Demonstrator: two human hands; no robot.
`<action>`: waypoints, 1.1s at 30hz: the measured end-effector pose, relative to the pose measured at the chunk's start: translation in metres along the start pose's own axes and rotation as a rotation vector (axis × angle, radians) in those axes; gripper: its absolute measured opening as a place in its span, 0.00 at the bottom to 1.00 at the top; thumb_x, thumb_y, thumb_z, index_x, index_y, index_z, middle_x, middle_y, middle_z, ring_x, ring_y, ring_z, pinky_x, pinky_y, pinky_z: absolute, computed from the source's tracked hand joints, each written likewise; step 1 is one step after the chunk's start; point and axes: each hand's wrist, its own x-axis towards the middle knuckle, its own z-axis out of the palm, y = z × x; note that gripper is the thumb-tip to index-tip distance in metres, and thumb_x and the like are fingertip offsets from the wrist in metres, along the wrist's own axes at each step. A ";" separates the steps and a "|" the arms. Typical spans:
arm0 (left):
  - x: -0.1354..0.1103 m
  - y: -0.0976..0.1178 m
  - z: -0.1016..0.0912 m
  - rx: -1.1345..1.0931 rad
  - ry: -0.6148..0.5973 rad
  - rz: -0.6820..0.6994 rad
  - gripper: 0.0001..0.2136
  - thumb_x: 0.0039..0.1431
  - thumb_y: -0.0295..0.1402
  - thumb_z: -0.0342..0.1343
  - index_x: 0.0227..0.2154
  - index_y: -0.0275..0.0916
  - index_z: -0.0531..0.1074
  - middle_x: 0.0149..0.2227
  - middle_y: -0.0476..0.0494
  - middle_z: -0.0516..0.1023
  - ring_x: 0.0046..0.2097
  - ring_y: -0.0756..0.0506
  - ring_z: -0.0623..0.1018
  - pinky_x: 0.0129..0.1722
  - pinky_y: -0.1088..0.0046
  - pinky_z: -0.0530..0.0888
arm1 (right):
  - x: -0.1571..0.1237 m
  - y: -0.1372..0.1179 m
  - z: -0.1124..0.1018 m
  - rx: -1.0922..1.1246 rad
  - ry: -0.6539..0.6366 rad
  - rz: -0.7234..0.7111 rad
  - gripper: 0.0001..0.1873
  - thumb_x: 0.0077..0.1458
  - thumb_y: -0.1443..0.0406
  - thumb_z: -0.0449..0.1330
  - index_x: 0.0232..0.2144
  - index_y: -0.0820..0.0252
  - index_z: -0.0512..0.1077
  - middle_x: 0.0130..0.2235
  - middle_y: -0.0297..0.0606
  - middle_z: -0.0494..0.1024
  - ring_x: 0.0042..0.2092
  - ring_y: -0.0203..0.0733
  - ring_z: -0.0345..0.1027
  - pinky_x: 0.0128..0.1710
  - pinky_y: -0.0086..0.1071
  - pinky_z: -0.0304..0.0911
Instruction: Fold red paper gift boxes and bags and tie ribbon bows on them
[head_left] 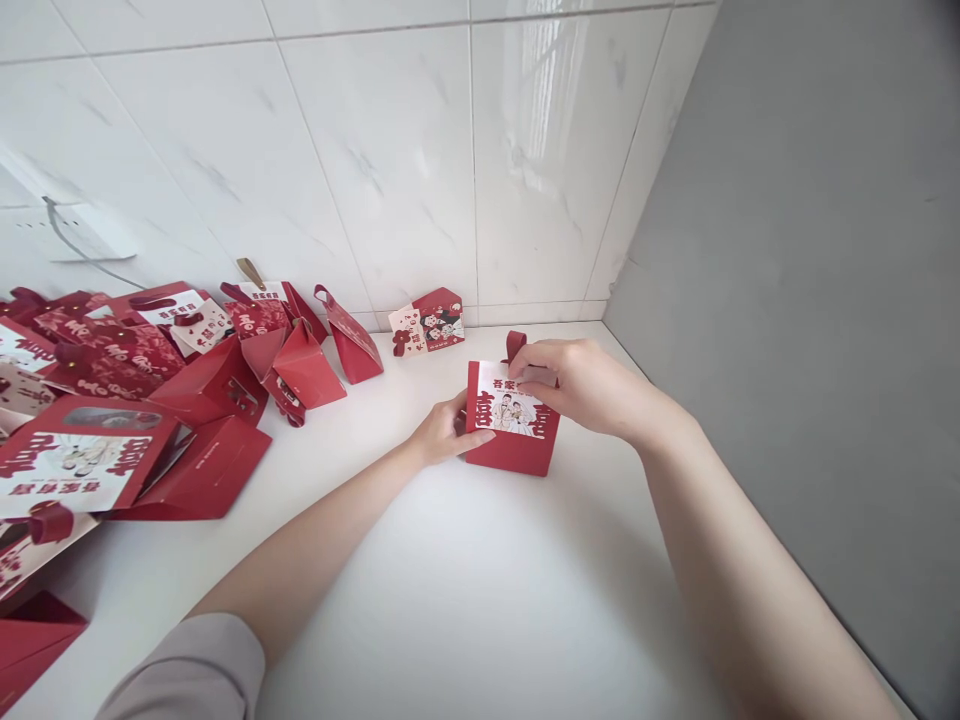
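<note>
A red gift box (510,455) with a white printed panel of a cartoon couple stands on the white tabletop. My left hand (444,432) grips its left side, thumb across the front and the other fingers mostly hidden behind. At the top, my right hand (592,385) is closed with thumb and fingers pinching the upper edge. A dark red ribbon loop (515,344) sticks up just beside those fingertips. Whether the right fingers also hold the ribbon cannot be made out.
Several red gift boxes (202,470) lie piled at the left. A triangular red box (351,338) and a small pink-and-red box (429,322) stand near the tiled wall (405,180). A grey panel (810,280) bounds the right side. A cable (82,250) runs from a wall socket.
</note>
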 end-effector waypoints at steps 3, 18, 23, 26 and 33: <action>0.000 -0.001 0.001 -0.011 0.002 -0.004 0.25 0.51 0.45 0.61 0.50 0.39 0.68 0.48 0.42 0.78 0.47 0.39 0.79 0.46 0.63 0.76 | 0.001 0.002 0.002 -0.021 0.010 0.000 0.07 0.57 0.69 0.55 0.37 0.54 0.70 0.32 0.33 0.77 0.27 0.37 0.66 0.22 0.28 0.53; -0.001 -0.005 0.001 -0.015 -0.022 -0.014 0.27 0.52 0.46 0.60 0.53 0.40 0.66 0.50 0.41 0.77 0.49 0.39 0.77 0.48 0.64 0.75 | 0.004 0.004 0.003 -0.012 0.048 -0.023 0.10 0.60 0.69 0.51 0.38 0.54 0.72 0.35 0.32 0.78 0.28 0.34 0.66 0.25 0.27 0.53; -0.001 -0.006 0.000 -0.010 -0.019 -0.014 0.27 0.52 0.44 0.61 0.53 0.40 0.66 0.50 0.41 0.77 0.48 0.39 0.78 0.47 0.64 0.75 | 0.005 0.005 0.002 -0.030 0.040 -0.054 0.12 0.60 0.70 0.51 0.37 0.54 0.74 0.34 0.33 0.77 0.30 0.35 0.65 0.27 0.28 0.54; -0.001 -0.005 0.000 -0.010 -0.022 -0.009 0.26 0.52 0.44 0.61 0.52 0.39 0.67 0.50 0.41 0.77 0.49 0.39 0.78 0.47 0.64 0.75 | 0.005 0.004 0.002 -0.045 0.029 -0.051 0.13 0.61 0.71 0.50 0.36 0.55 0.74 0.34 0.34 0.77 0.30 0.35 0.65 0.27 0.28 0.54; -0.001 -0.004 -0.001 0.005 -0.027 -0.001 0.25 0.53 0.44 0.60 0.52 0.39 0.68 0.50 0.42 0.77 0.49 0.39 0.78 0.47 0.64 0.75 | 0.005 0.002 0.001 -0.039 0.015 -0.066 0.13 0.60 0.73 0.49 0.35 0.57 0.73 0.34 0.34 0.75 0.30 0.35 0.63 0.27 0.28 0.54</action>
